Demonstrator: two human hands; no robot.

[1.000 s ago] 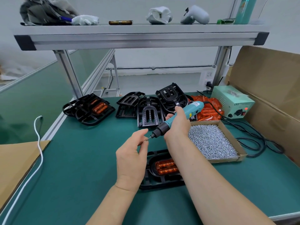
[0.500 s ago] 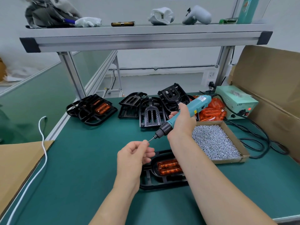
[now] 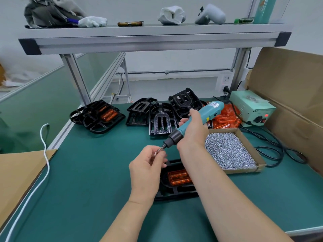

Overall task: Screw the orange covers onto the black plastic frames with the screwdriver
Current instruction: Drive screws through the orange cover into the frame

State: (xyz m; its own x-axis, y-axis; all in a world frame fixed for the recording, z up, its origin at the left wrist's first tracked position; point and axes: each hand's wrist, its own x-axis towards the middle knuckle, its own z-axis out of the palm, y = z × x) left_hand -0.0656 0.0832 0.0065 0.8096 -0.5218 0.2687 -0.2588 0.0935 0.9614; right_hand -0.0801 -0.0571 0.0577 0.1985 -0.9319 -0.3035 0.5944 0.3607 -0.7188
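My right hand [image 3: 193, 133] grips a teal electric screwdriver [image 3: 195, 124], tilted with its bit pointing down-left. My left hand [image 3: 146, 167] pinches a small screw at the bit's tip [image 3: 158, 151]. Below both hands a black plastic frame [image 3: 174, 189] lies flat on the green mat with an orange cover [image 3: 178, 177] seated in it; my right forearm hides its right side. More black frames [image 3: 162, 119] are piled at the back, and loose orange covers [image 3: 225, 118] lie behind the screwdriver.
A cardboard tray of silver screws [image 3: 227, 151] sits right of my hands. A green power box [image 3: 251, 107] with black cables stands at the back right, by a cardboard box [image 3: 288, 95]. Frames fitted with orange covers [image 3: 97, 116] lie back left. A white cable [image 3: 45, 154] crosses cardboard at left.
My left hand has curled and turned, and its fingertips now pinch a screw at the bit tip. The screwdriver has lifted slightly and tilted more upright.
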